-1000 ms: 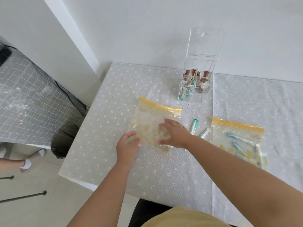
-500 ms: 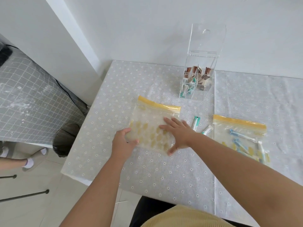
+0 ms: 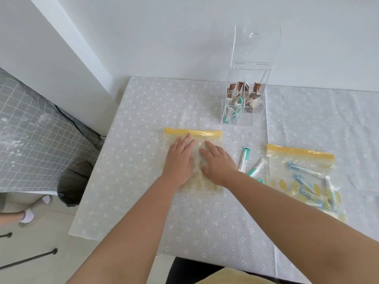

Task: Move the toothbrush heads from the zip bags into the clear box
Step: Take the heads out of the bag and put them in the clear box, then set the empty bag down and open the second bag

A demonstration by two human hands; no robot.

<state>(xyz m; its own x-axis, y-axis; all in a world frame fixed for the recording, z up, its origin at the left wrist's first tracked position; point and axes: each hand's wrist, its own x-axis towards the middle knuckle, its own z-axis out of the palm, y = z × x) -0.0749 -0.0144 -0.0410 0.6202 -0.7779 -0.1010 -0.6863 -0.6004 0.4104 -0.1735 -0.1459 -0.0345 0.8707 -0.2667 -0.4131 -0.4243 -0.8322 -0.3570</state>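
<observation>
I have both hands flat on the near zip bag (image 3: pixel 211 138), which lies on the bench (image 3: pixel 143 119) with its yellow seal on the far side. My left hand (image 3: pixel 180 160) and right hand (image 3: pixel 217 162) rest side by side on it, fingers straight and pressing, gripping nothing. This bag looks empty to me; I see only its yellow print through the plastic.

What I need next lies to my right. Two loose toothbrush heads (image 3: pixel 244 158) in wrappers lie on the bench just beside my right hand, between the two bags, their long axes running roughly away from me, the right one slanted. The second zip bag (image 3: pixel 299 152) sits further right and holds several more heads, blue and white, lying at mixed angles. The clear box (image 3: pixel 244 107) stands beyond the loose heads with its lid up, already holding some green-tipped heads in its front left compartment.

My right hand is clearly the nearer one, so I judge it should take the loose heads, pinching across their short width.
</observation>
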